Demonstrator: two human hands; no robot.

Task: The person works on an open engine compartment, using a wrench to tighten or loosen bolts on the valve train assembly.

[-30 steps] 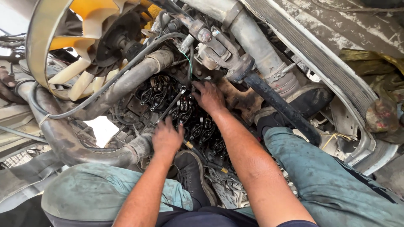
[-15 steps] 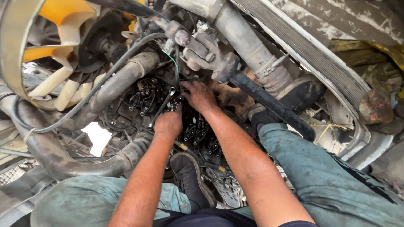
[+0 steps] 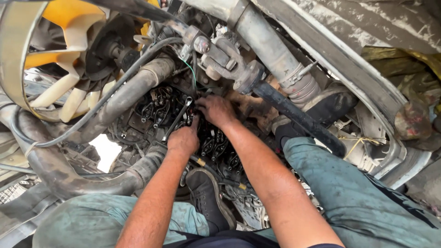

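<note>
I look down into an open, oily engine top (image 3: 158, 110) with its rocker arms exposed. My left hand (image 3: 183, 139) is closed around the lower end of a metal spanner (image 3: 177, 118), whose head points up and to the right into the valve gear. My right hand (image 3: 216, 110) rests just to the right of it, fingers curled down onto the engine parts beside the spanner's head. What those fingers touch is hidden. Both hands are greasy.
A yellow-cream radiator fan (image 3: 69, 55) inside a ring shroud stands at upper left. Thick grey hoses (image 3: 124, 96) cross to the left of the engine. A steering shaft and black rod (image 3: 294, 110) run diagonally at the right. My knees and a black shoe (image 3: 206, 202) sit below.
My left hand has moved up toward the engine and now meets my right hand at the spanner. The camera has shifted slightly closer.
</note>
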